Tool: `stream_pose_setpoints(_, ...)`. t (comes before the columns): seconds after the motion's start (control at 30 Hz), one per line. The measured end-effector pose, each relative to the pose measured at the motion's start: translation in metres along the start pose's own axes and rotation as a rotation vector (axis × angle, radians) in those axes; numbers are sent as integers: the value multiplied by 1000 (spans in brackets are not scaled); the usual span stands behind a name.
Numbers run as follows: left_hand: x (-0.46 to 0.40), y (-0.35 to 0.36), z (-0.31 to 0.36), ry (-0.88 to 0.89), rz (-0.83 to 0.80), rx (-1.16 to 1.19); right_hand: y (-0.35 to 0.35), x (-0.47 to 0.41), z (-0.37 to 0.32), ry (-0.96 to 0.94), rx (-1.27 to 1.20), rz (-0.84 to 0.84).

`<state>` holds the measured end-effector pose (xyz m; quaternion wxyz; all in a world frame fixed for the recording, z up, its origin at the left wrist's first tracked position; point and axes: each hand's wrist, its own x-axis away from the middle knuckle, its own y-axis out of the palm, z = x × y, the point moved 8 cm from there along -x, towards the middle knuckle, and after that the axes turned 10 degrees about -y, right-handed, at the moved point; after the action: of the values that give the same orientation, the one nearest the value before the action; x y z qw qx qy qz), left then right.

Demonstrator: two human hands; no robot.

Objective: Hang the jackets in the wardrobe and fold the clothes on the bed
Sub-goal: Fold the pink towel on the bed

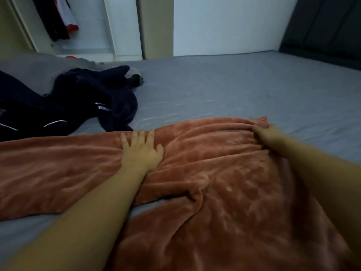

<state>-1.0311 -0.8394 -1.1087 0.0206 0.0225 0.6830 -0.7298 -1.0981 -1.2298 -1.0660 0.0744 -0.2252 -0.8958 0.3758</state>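
Here, a rust-orange fleece garment (205, 173) lies rumpled across the near part of the bed (234, 85), filling the frame from 9 o'clock through 6 o'clock to about 4 o'clock, with a strip of grey sheet showing through a gap in its folds near the left forearm. The left hand (141, 150) lies flat on the fleece close to the frame's centre, palm down, fingers straight and spread a little, pointing toward 12 o'clock. The right hand (263, 133) sits at about 3 o'clock, at the far right corner of the fleece, with its fingers curled into the gathered cloth, gripping the bunched edge; the fingertips are buried in the folds. A dark navy jacket (78, 102) with thin white trim lies crumpled on the sheet at 10 o'clock, just beyond the fleece, and a small grey and dark piece of clothing (136, 79) rests against its far side. At 11 o'clock the wardrobe (109, 28) stands open, with dark clothes (52, 18) and a red and white item hanging inside. A dark padded headboard (322, 26) fills the 1 o'clock corner.
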Motion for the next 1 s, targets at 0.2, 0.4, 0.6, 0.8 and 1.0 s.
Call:
stream_pose_setpoints(0.2, -19, -10, 9, 123, 234, -60, 8, -22, 15, 24, 304, 242)
stream_pose_setpoints(0.4, 23, -60, 12, 161, 520, 85, -16, -6, 3, 100, -622, 185)
stream_pose_setpoints(0.6, 85, -155, 32, 383, 486, 49, -86, 16, -12, 48, -724, 174)
stream_pose_setpoints(0.8, 255, -212, 76, 815, 454, -137, -118, 79, 35, 143, -683, 106)
stream_pose_setpoints(1.0, 360, -91, 101, 786, -156, -381, -105, 157, 78, 406, -1173, 79)
